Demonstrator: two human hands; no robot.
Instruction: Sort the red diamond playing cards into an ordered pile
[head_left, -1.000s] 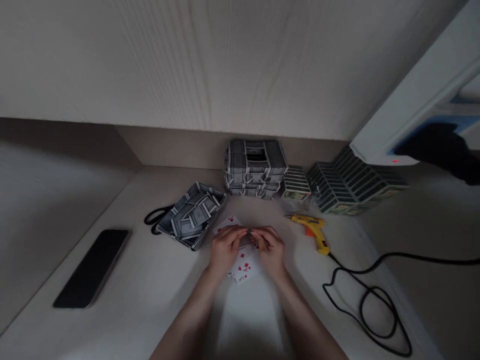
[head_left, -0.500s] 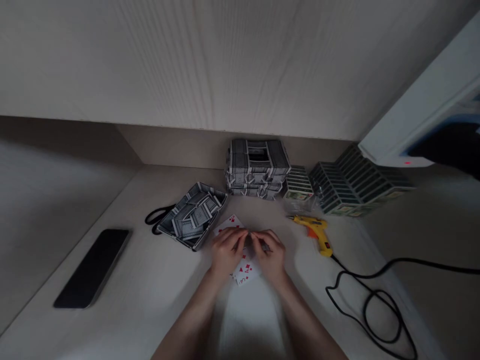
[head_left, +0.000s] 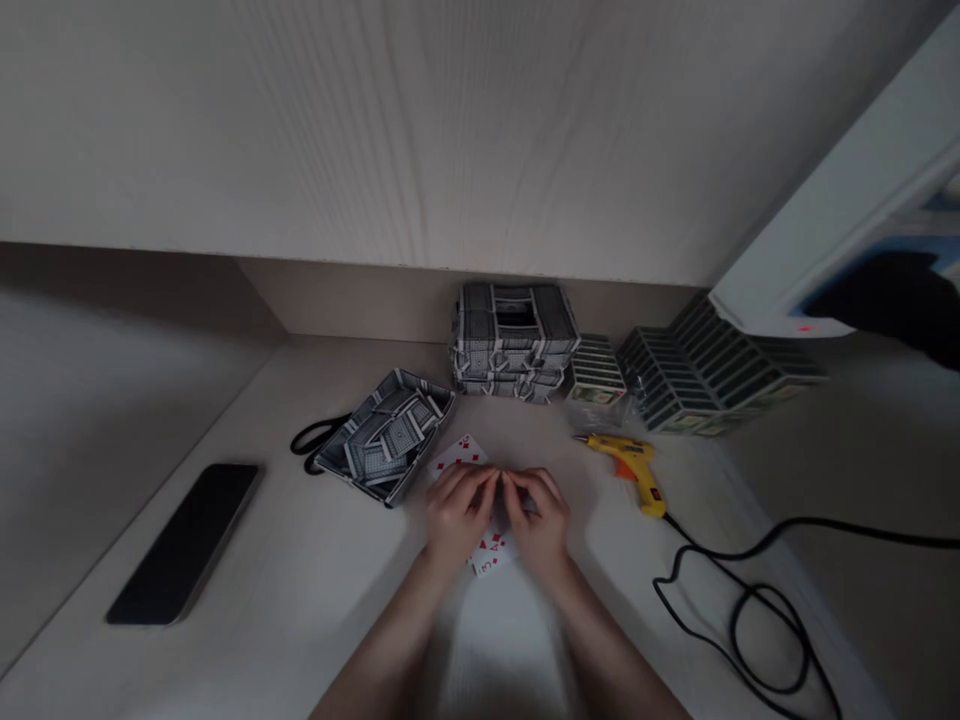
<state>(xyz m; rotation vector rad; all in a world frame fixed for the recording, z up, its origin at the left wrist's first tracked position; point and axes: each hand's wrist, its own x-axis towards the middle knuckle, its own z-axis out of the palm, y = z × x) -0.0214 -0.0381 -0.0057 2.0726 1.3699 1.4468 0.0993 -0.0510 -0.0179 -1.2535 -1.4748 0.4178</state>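
My left hand (head_left: 454, 512) and my right hand (head_left: 541, 515) meet at the front middle of the table, thumbs and fingertips pinched almost together. Whatever is between the fingertips is too small or hidden to make out. Playing cards lie under and around the hands. A five of diamonds (head_left: 459, 452) pokes out beyond my left hand. Another red-marked card (head_left: 491, 560) shows between the wrists, overlapping others. Left of the hands sits an open tray made of folded playing cards (head_left: 384, 440), with loose cards inside, backs up.
Black-handled scissors (head_left: 315, 440) are partly under the tray. A phone (head_left: 186, 545) lies at left. Behind stands a patterned card box (head_left: 516, 335). At right are a yellow glue gun (head_left: 630, 465) with looping black cord, folded-card stacks (head_left: 679, 385), and a white panel edge (head_left: 795, 270) overhead.
Both hands stay pinched together over the cards, with only slight finger movement. The whole view has shifted a little.
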